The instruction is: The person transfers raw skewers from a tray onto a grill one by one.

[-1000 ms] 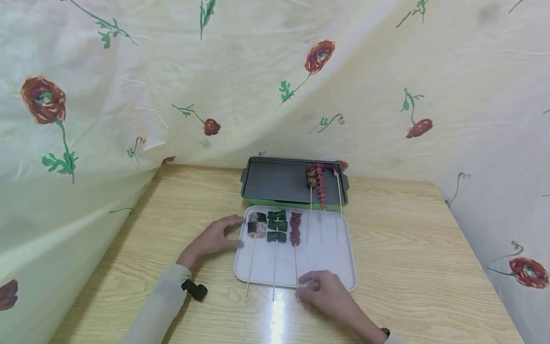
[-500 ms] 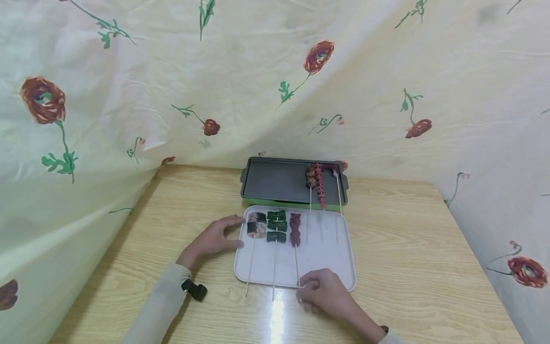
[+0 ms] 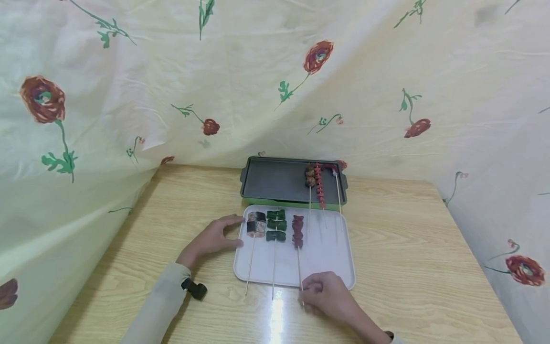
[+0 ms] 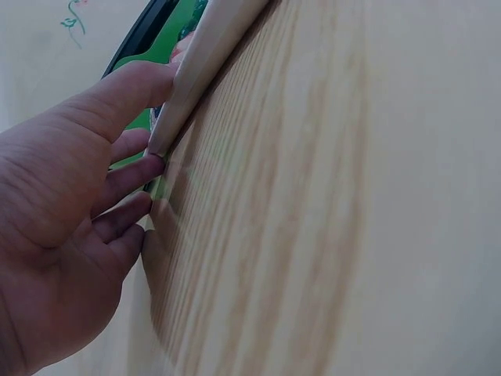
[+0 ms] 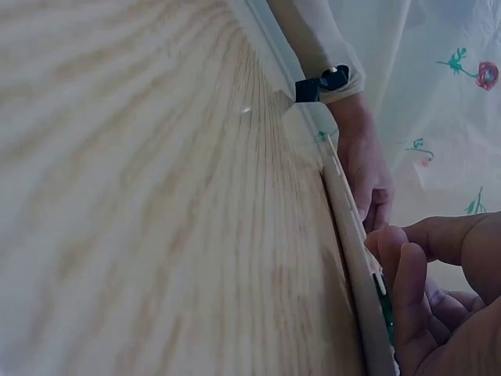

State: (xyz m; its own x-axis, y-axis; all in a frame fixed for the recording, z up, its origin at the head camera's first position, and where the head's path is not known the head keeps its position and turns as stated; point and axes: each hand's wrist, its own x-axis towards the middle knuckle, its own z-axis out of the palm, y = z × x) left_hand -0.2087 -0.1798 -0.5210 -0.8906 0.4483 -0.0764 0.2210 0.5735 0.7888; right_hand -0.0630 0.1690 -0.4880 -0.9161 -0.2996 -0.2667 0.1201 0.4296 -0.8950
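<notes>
The dark red skewer [image 3: 298, 231] is over the white tray [image 3: 324, 258], its six-o'clock stick end pinched by the right hand [image 3: 325, 292], while the left hand [image 3: 212, 237], fingers loosely spread, touches the tray's nine-o'clock edge, a black griddle [image 3: 275, 179] at twelve.

Table [image 3: 408, 248] layout: griddle [image 3: 275, 179] at rear, cloth [image 3: 240, 71] behind, tray [image 3: 331, 255] just in front. Griddle skewers [image 3: 319, 184] (3) side by side, R half, sticks out fwd over tray. On/over tray, L to R: L skewer [image 3: 256, 225], mid skewer [image 3: 276, 224], R skewer [image 3: 297, 231]; stick ends past front rim. L hand [image 3: 215, 236] at tray's L rim; R hand [image 3: 328, 294] at front rim, w/ R skewer's stick.
</notes>
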